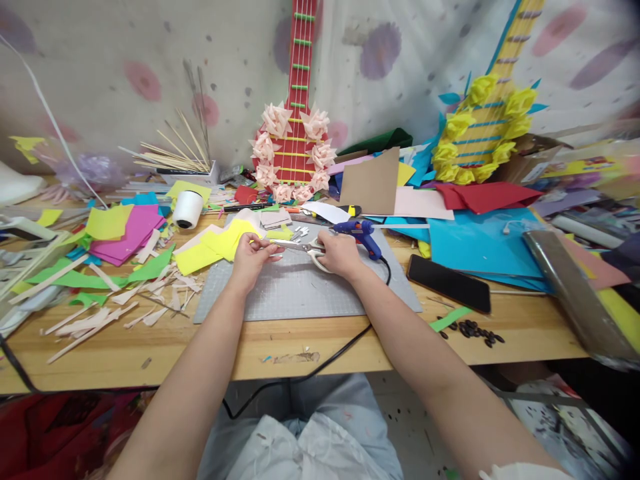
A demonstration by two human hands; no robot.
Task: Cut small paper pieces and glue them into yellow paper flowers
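Right hand grips pale-handled metal scissors over gridded grey mat. Left hand pinched at blade tips; contents too small to tell. Plastic glue gun just beyond; ragged paper strips litter wooden desk, left.

Scissors handles, apparently partly hidden by the right hand

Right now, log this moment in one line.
right hand: gripping scissors; left hand: at scissors' blade end; cutting mat: under scissors; glue gun: beside right hand; phone: right of mat
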